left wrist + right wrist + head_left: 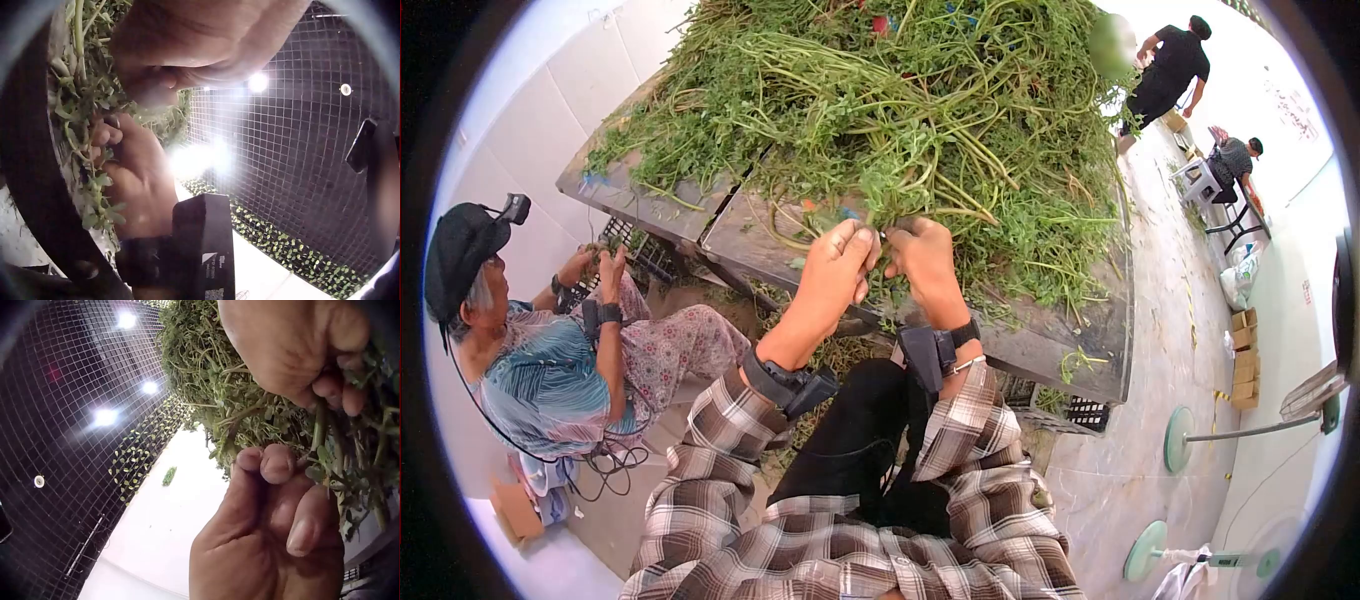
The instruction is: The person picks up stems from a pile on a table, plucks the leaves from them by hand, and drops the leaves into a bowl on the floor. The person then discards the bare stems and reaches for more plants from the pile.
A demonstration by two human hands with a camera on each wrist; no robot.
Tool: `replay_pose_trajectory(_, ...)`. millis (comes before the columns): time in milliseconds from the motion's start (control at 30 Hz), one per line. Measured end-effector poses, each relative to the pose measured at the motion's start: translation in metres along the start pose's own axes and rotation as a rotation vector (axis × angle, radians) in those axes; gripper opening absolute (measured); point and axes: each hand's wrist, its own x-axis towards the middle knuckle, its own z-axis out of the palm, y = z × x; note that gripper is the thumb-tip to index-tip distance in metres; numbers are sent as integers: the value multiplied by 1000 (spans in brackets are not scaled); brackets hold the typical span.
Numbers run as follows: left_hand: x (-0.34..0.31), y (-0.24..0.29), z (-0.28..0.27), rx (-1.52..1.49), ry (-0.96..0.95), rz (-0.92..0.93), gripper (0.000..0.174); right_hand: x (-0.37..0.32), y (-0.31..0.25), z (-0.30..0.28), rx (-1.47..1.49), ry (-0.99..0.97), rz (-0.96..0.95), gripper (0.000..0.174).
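Observation:
Long green leafy stems [870, 90] lie heaped over a dark table. At its near edge my left hand [835, 265] pinches a stem between thumb and fingertips, the other fingers curled. Close beside it on the right, my right hand [925, 260] grips green stems with curled fingers. The right wrist view shows the right hand [294, 350] above, a thick stem [319, 428] coming from its fingers, and the left hand [269, 531] below. In the left wrist view, the left hand [200, 37] hides part of the greenery, and the right hand [140, 181] is by leafy sprigs [100, 206].
A seated person [550, 350] in a black cap works at the left. Two more people are at the far right, one walking [1170, 75], one seated [1235, 165]. Black crates [1085, 412] stand under the table [1040, 355]. Cardboard boxes [1245, 360] and fans are at the right.

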Motion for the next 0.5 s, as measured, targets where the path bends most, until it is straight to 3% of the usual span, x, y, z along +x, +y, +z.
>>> replay_pose_trajectory(500,-5,-3,3,-138,77,-48,19,-4,-4,2,-45,40,-5,15)
